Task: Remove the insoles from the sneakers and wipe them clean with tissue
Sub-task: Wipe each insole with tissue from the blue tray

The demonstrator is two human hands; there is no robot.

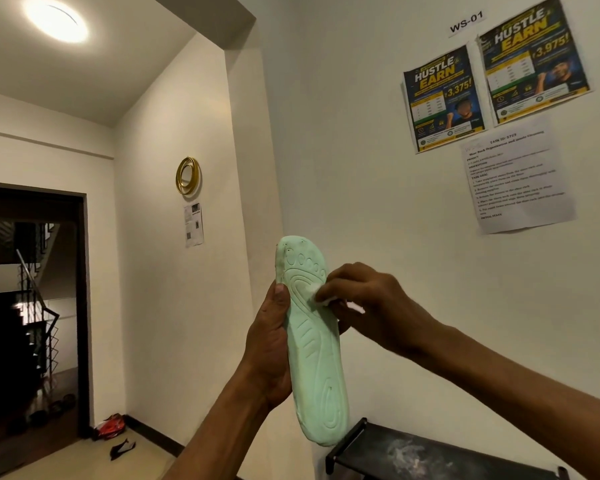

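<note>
- Left hand (269,344) grips the mint insole (317,368) upright in midair, before the wall (378,168).
- Right hand (368,303) pinches tissue (317,294) against its forefoot.
- I'd brace firmly and stroke heelward, following the grooves.

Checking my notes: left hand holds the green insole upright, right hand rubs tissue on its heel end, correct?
Not the heel. In the head view the right hand presses the tissue near the toe end of the insole; the left hand holds it upright.
</note>
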